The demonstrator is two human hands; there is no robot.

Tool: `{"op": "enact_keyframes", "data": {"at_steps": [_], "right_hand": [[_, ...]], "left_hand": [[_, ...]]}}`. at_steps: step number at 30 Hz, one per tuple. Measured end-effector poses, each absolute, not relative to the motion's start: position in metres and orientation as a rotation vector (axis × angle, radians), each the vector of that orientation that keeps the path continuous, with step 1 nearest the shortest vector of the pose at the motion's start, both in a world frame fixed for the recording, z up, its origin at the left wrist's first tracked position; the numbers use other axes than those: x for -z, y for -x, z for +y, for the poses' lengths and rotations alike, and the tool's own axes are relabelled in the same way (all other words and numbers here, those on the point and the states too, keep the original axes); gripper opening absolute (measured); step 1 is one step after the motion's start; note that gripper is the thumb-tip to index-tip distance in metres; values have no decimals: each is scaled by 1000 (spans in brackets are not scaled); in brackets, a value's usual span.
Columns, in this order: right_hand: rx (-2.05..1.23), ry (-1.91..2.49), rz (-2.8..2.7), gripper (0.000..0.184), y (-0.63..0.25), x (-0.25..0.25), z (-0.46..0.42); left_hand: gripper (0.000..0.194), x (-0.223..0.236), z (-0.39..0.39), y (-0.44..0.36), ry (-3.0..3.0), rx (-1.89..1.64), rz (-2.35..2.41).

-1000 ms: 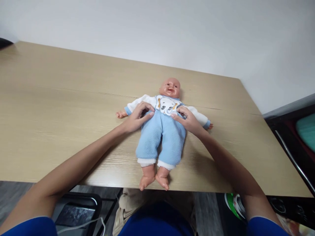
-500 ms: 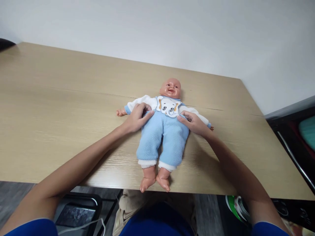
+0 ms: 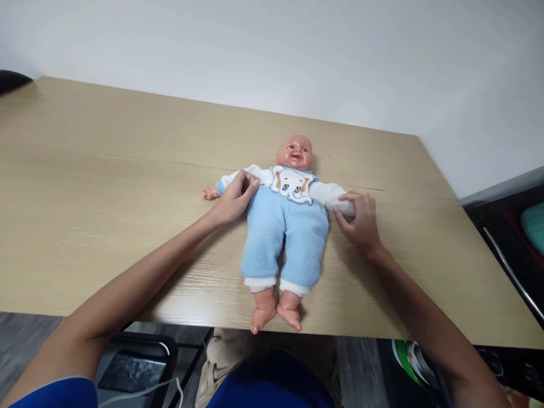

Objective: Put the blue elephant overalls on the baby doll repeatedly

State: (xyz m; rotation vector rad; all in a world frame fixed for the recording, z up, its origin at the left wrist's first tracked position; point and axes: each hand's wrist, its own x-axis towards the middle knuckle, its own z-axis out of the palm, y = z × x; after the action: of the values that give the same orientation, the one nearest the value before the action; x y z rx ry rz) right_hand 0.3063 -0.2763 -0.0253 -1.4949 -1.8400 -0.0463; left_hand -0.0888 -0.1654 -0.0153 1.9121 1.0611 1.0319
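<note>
A baby doll (image 3: 285, 232) lies face up on the wooden table, its feet at the front edge. It wears a light blue and white fleece outfit with a white elephant patch (image 3: 291, 186) on the chest. My left hand (image 3: 235, 199) is at the white sleeve on the doll's left-of-view side, with thumb and fingertips closed together on the cloth near the waist. Over on the other side, my right hand (image 3: 360, 220) has its thumb and fingers around the doll's sleeved arm (image 3: 334, 195), covering the doll's hand there.
The wooden table (image 3: 127, 215) meets a white wall (image 3: 272, 62) at the back. Below its front edge a dark phone-like slab (image 3: 134, 371) lies on a black seat with a white cable. Black furniture with a teal item (image 3: 533, 224) stands at the right.
My right hand has moved from the doll's waist outward to its arm and gripped it. My left hand has shifted slightly off the waist. The doll's legs have swung a little to the right.
</note>
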Motion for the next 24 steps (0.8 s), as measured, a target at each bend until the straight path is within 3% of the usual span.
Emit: {"op": "enact_keyframes", "data": {"at_steps": [3,6,12,19,24], "right_hand": [[80,1510,-1924,55,-343,31,-282],[-85,1525,-1911,74,-376,39,-281],[-279,1548,-1837,60,-402,33,-274],[-300,1321,-1581,65,-361,24,-283],[-532,1214,-1463,77,-335,33,-288]], "left_hand": [[41,8,-168,79,-2007,-1140,1121],[28,-9,-175,54,-2255,-1208,1089],[30,-37,-170,-28,-2643,-907,671],[80,-33,-149,-88,-2776,-346,604],[60,-29,-153,-85,-2798,-371,688]]}}
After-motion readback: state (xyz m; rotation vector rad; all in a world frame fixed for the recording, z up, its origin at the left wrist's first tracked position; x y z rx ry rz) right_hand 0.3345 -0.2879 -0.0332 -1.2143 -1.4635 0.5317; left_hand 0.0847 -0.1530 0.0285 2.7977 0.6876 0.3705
